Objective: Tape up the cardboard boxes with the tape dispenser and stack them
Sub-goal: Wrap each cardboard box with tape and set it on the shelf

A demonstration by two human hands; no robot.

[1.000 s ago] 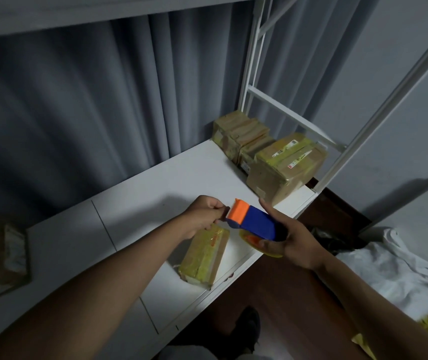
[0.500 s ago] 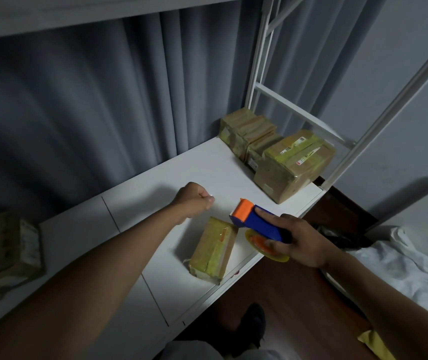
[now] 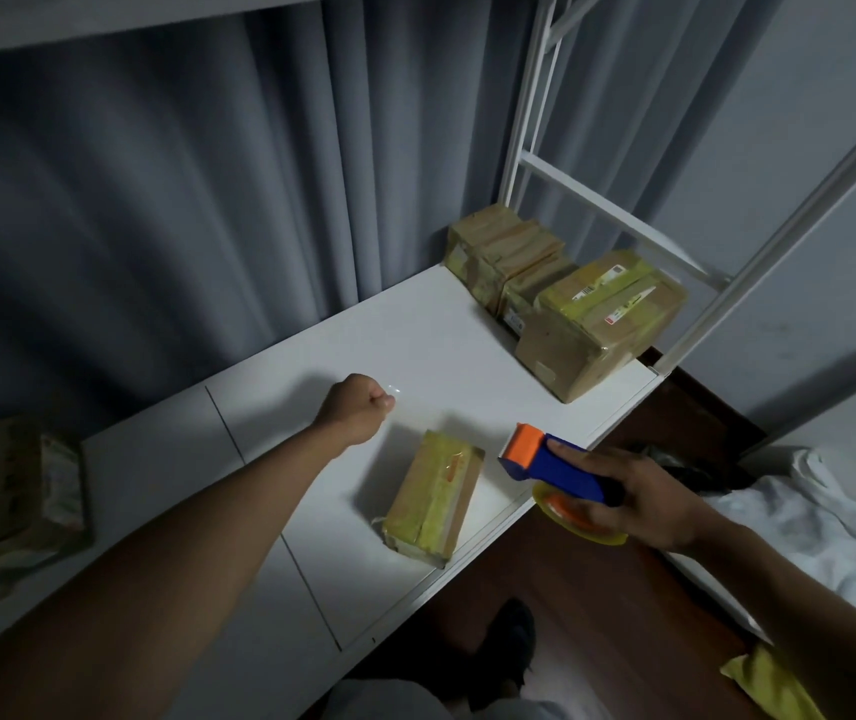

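- Gripping the tape dispenser (image 3: 553, 462) by its blue handle, the right hand (image 3: 639, 504) hangs off the near edge of the white table (image 3: 415, 330), fingers wrapped round it, orange roller end pointing back toward the left.
- Left hand (image 3: 358, 407) is balled into a fist above the tabletop; a faint glint sits at the knuckles, maybe a strip of clear tape pinched there, but I cannot tell.
- Between the two hands, a touch nearer the body, lies the small cardboard box (image 3: 433, 498), flat on the table, already banded in yellowish tape, neither hand touching it.
- Beyond the right hand, at the far end of the table, the taped boxes (image 3: 566, 298) sit packed together in a stack.
- Handling call: that small box looks light and fairly stiff, but the glossy tape should be slick, so take it across the short sides, thumb and fingers on bare cardboard edges.
- The dispenser looks rigid and top-heavy at the roll; the handle is the sensible hold, clear of the cutter end.
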